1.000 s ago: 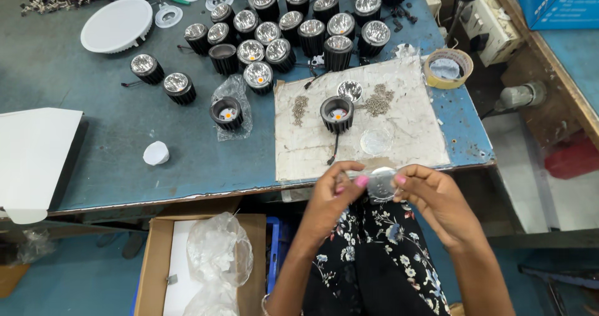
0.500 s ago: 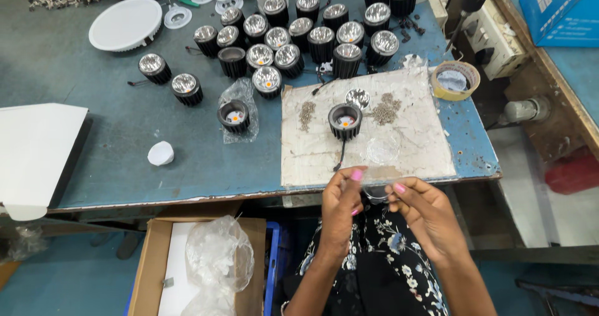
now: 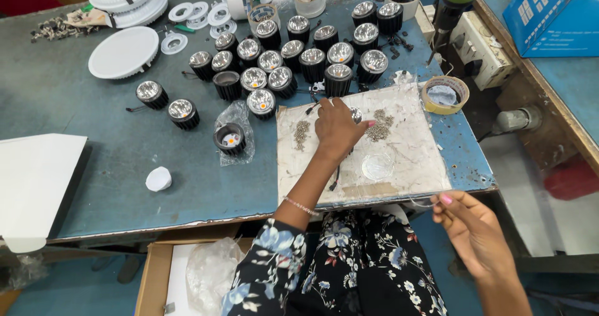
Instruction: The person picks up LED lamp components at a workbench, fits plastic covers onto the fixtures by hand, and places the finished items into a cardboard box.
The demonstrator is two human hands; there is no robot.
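— What packaging is near you?
— A blue box [image 3: 549,19] sits on the bench at far right, and a cardboard carton [image 3: 156,278] with a clear bag [image 3: 209,275] stands under the table edge.
— And the surface?
— A grey-blue worktable [image 3: 93,166] with a stained white mat [image 3: 405,147].
— My hands?
— Your left hand [image 3: 337,129] is closed down over a black lamp housing [image 3: 354,115] on the mat, between two screw piles [image 3: 379,124]. Your right hand [image 3: 471,225], below the table edge, pinches a thin clear film [image 3: 423,201].
— Around?
— A cluster of black lamps [image 3: 299,54], a tape roll [image 3: 444,94], a clear lens [image 3: 377,165].
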